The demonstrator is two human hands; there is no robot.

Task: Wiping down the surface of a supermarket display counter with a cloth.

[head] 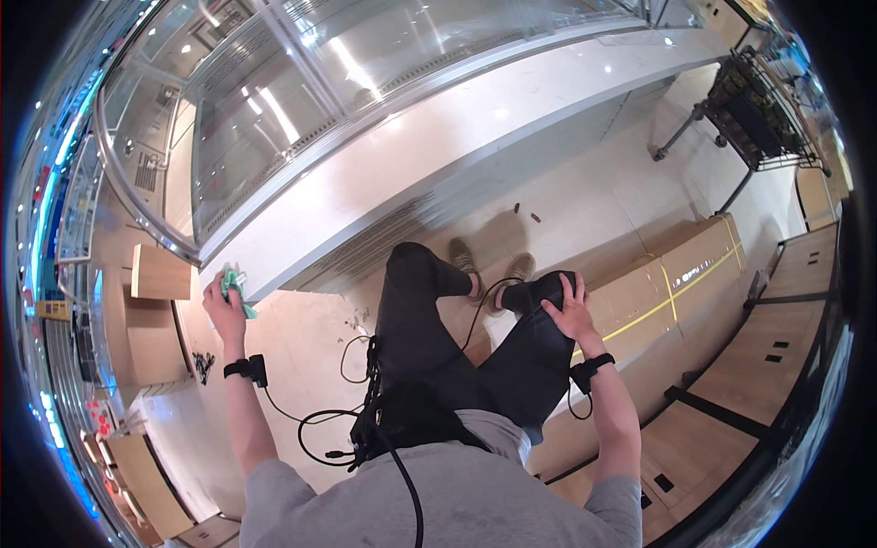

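A crumpled green cloth (233, 279) is gripped in my left hand (223, 308), against the near left end of the display case's white base (384, 185). My right hand (573, 312) rests on my right knee with its fingers spread, holding nothing. Black straps with small boxes circle both wrists, and a cable hangs from each. Above the white base rise the glass panels (288, 116) of the display case, with bright reflections on them.
A long cardboard box (658, 288) with yellow strapping lies to my right, beside wooden cabinets (774, 342). A wire cart (760, 116) stands at the upper right. Small brown bits (535, 217) lie on the floor. Black cables (329, 438) hang at my waist. A wooden block (161, 272) is left of the base.
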